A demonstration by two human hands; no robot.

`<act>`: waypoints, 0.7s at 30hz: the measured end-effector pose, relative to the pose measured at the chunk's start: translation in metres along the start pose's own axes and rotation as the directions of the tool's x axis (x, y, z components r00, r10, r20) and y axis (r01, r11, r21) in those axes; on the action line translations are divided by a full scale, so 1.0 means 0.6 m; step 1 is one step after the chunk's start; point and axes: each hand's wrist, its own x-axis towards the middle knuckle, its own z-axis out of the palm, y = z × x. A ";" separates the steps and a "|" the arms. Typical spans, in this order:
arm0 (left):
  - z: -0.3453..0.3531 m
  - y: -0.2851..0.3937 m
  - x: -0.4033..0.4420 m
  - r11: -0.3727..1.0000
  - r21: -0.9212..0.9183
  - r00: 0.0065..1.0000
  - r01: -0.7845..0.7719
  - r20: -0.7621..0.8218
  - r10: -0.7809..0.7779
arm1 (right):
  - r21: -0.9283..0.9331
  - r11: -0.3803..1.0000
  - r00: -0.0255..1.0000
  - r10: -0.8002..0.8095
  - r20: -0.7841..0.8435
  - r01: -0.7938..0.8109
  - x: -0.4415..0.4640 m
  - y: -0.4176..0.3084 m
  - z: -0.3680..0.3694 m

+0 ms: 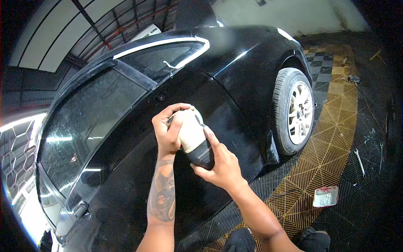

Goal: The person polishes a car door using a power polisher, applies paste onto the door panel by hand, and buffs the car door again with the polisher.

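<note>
Fingers of the left hand [168, 126] curl over the pale top of a pale-and-black device [194, 140], partly hiding it; the right hand [221, 161] clasps its dark lower side. Beyond lies the black car [126, 180], its lower edge cut off.

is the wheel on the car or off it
On: the wheel sits within the black car's arch, with its white rim facing out.

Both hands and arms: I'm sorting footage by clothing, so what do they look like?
The left hand and right hand are ungloved. A dark tattoo marks the left forearm; the right forearm shows none. No sleeves or watch are visible.
</note>
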 end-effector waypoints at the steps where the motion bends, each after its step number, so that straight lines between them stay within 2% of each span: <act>1: 0.006 -0.001 0.003 0.999 -0.034 1.000 0.015 -0.007 -0.015 | 0.000 1.000 1.000 0.001 -0.006 -0.001 0.002 0.004 -0.003; 4: 0.024 -0.006 0.014 0.999 -0.050 1.000 0.013 -0.001 -0.013 | 0.016 0.999 0.998 -0.036 -0.046 0.037 0.009 0.019 -0.010; 9: 0.066 -0.025 0.034 1.000 -0.021 1.000 -0.022 0.003 0.022 | -0.011 0.999 0.998 -0.052 -0.022 0.052 0.024 0.052 -0.032; 11: 0.091 -0.035 0.040 0.996 -0.085 0.999 -0.032 -0.046 0.029 | 0.050 0.998 0.998 -0.021 -0.061 0.024 0.029 0.063 -0.045; 12: 0.101 -0.041 0.041 1.000 -0.022 1.000 -0.020 -0.020 0.020 | 0.075 0.996 0.999 0.044 -0.022 -0.042 0.029 0.068 -0.054; 13: 0.110 -0.046 0.043 0.999 0.041 1.000 -0.005 0.005 0.005 | 0.072 0.997 0.999 0.041 -0.016 -0.040 0.030 0.078 -0.058; 15: 0.127 -0.050 0.050 0.997 0.080 1.000 0.009 0.012 -0.010 | 0.026 0.999 1.000 0.020 -0.015 -0.019 0.032 0.098 -0.067; 16: 0.139 -0.057 0.054 0.993 0.079 0.996 -0.084 -0.030 0.086 | -0.028 0.999 0.998 -0.046 -0.042 0.045 0.037 0.098 -0.070; 17: 0.149 -0.061 0.058 0.999 0.022 0.998 -0.040 -0.045 0.041 | -0.059 0.998 0.999 -0.016 -0.038 0.014 0.039 0.099 -0.074; 21: 0.171 -0.084 0.077 0.997 0.047 0.993 -0.063 -0.099 0.067 | -0.115 0.993 0.999 -0.012 -0.050 0.007 0.055 0.125 -0.078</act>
